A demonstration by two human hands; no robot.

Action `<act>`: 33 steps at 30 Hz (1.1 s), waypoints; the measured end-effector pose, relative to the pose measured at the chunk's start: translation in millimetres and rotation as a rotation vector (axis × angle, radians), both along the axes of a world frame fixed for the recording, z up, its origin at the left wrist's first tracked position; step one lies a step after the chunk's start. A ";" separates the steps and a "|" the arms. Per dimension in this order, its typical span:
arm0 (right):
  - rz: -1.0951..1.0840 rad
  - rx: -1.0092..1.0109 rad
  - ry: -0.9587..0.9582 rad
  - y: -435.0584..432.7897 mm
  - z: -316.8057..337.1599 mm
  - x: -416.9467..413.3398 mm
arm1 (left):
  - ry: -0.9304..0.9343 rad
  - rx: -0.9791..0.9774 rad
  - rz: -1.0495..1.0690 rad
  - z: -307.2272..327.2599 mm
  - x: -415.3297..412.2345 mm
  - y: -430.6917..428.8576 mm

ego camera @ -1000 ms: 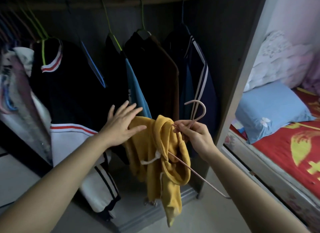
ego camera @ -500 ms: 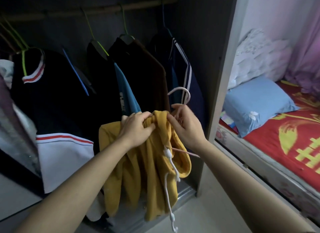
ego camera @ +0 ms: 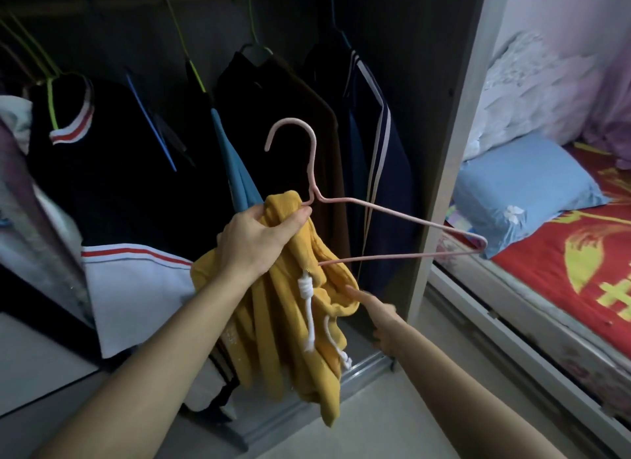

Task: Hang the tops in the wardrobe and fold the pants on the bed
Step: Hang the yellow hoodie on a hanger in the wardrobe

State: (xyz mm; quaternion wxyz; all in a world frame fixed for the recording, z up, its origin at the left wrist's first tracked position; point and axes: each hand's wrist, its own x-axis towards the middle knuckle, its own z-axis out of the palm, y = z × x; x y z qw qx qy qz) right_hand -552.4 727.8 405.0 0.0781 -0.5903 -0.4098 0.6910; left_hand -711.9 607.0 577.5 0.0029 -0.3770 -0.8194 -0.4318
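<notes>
One yellow hoodie (ego camera: 273, 322) hung in a bunch before the open wardrobe (ego camera: 444, 117), clear of the floor. It was gathered at the neck by the left hand (ego camera: 254, 240), whose fingers and thumb curled round the cloth and also pinched the pink hanger (ego camera: 312, 165) at the base of its stem. The cloth looked soft, thick and light. I judged it would sag and slide along thin wire, so the neck opening and shoulder seam seemed the best places to hold it, not the loose body. Its long axis ran straight down, with the hem lowest and two white drawstrings (ego camera: 309, 308) dangling in front.

The hanger stood hook-up, the hook opening to the left. Its long axis ran from the left hand out to the right and sloped a little downward toward the bed (ego camera: 546, 271). One shoulder was buried in the hoodie and the other was bare. The wire looked stiff but springy.

The right hand (ego camera: 382, 322) sat low beside the hood, one finger stretched to its edge. The rest was blurred, so I could not tell whether it gripped anything.

Behind, dark tops (ego camera: 273, 117) hung from the rail (ego camera: 102, 4). A blue pillow (ego camera: 522, 182) lay on the bed.
</notes>
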 end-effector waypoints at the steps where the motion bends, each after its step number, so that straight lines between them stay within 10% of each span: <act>1: 0.053 -0.097 0.100 -2.9 0.4 -0.5 | -0.008 0.007 -0.005 -2.2 2.9 -2.3; 24: -0.495 -0.101 0.844 21.3 55.9 20.7 | -0.134 -0.178 0.069 -73.1 -50.9 -63.4; 33: -0.307 0.328 0.497 34.7 51.7 32.0 | -0.200 -0.106 -0.027 -65.7 -33.8 -55.1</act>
